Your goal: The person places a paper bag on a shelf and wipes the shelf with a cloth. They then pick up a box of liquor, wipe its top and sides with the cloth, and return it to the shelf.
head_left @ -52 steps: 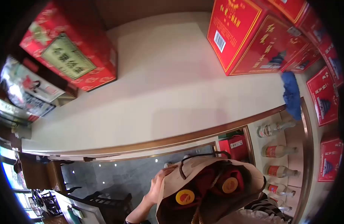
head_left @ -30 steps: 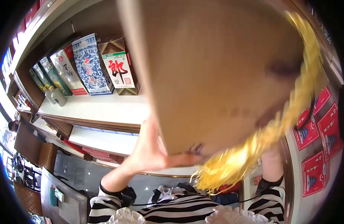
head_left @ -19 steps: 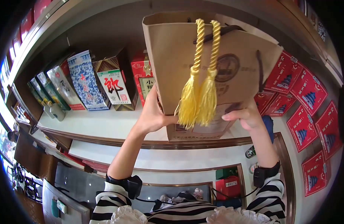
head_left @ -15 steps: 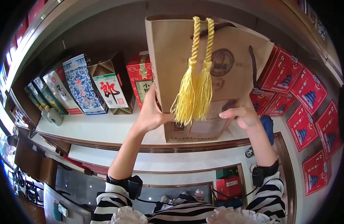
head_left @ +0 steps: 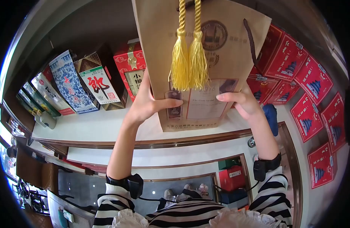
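A tall brown paper bag [head_left: 159, 53] stands upright over the white shelf [head_left: 95, 127], its printed front facing me. My left hand [head_left: 146, 104] grips the bag's left side, thumb across the front. My right hand [head_left: 243, 99] holds the right side in the same way, its thumb pointing inward and its other fingers hidden behind the bag. Two yellow tassels [head_left: 189, 62] hang in front of the bag from twisted cords. A dark cord handle [head_left: 251, 43] droops at the bag's upper right.
Left of the bag stand a red box [head_left: 125, 62], a white-and-green box [head_left: 99, 85], a blue-and-white package [head_left: 70, 81] and small bottles [head_left: 47, 119]. Several red boxes [head_left: 313, 83] are at the right. Lower shelves hold another red box [head_left: 232, 178].
The bag and both hands sit slightly further left and higher in view. My left thumb now lies flat across the bag's front, and the tassels no longer cover its lower print.
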{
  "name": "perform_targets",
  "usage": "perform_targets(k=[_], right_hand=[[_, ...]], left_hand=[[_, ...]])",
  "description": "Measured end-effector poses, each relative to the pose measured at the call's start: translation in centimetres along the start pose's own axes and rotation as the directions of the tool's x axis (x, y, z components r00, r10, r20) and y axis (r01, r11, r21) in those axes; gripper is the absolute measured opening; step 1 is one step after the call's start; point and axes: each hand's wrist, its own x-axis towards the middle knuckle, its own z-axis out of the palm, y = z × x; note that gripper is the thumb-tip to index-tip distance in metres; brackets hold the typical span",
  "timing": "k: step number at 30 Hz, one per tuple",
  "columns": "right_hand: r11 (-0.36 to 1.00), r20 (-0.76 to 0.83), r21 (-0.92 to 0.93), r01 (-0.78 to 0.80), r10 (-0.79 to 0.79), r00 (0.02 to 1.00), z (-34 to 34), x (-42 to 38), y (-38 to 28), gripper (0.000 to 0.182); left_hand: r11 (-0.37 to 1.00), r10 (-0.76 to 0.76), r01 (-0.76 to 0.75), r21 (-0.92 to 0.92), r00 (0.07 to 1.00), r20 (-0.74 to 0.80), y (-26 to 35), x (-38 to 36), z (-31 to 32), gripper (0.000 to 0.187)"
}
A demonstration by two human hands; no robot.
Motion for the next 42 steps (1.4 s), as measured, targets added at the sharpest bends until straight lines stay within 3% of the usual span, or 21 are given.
perform_targets(k=[3,6,8,11,18,24,27,31,42], right_hand=[[0.999,0.001,0.036,0.003,-0.003,1.000,0.2,-0.6,0.9,0.061],[0.992,-0.103,0.031,0.120,-0.116,0.988,1.2,-1.3,2.3,0.070],[0.962,-0.152,-0.007,0.272,-0.270,0.951,1.9,-1.8,3.3,0.075],[0.932,-0.267,0.009,0.362,-0.347,0.899,3.3,-2.7,4.8,0.073],[0.950,-0.315,0.004,0.314,-0.297,0.902,4.1,-3.1,6.9,0.065],[0.958,-0.360,-0.084,0.275,-0.287,0.888,4.4,-3.4,7.3,0.060],[0.954,-0.352,-0.194,0.229,-0.285,0.891,4.4,-4.2,7.7,0.058],[0.980,-0.389,-0.115,0.162,-0.195,0.900,4.7,-4.3,7.8,0.053],[0.963,-0.392,-0.119,0.240,-0.268,0.880,4.3,-2.9,8.7,0.050]], left_hand=[[1.000,-0.008,0.008,-0.013,1.000,-0.009,-0.8,-0.5,0.3,0.096],[0.999,0.022,-0.024,-0.030,0.998,-0.056,-1.2,-1.2,1.0,0.092],[0.997,0.067,-0.070,-0.027,0.993,-0.098,-1.6,-2.2,1.8,0.087],[0.987,0.164,-0.162,0.020,0.976,-0.142,-3.4,-3.7,3.2,0.084],[0.960,0.276,-0.245,0.133,0.905,-0.324,-5.1,-4.3,5.6,0.076],[0.959,0.265,-0.185,0.213,0.850,-0.455,-4.9,-4.6,6.6,0.083],[0.931,0.334,-0.202,0.305,0.808,-0.485,-5.8,-5.3,6.9,0.087],[0.964,0.218,-0.105,0.246,0.838,-0.499,-6.0,-5.4,7.1,0.087],[0.953,0.280,-0.176,0.246,0.823,-0.495,-6.8,-3.8,6.5,0.088]])
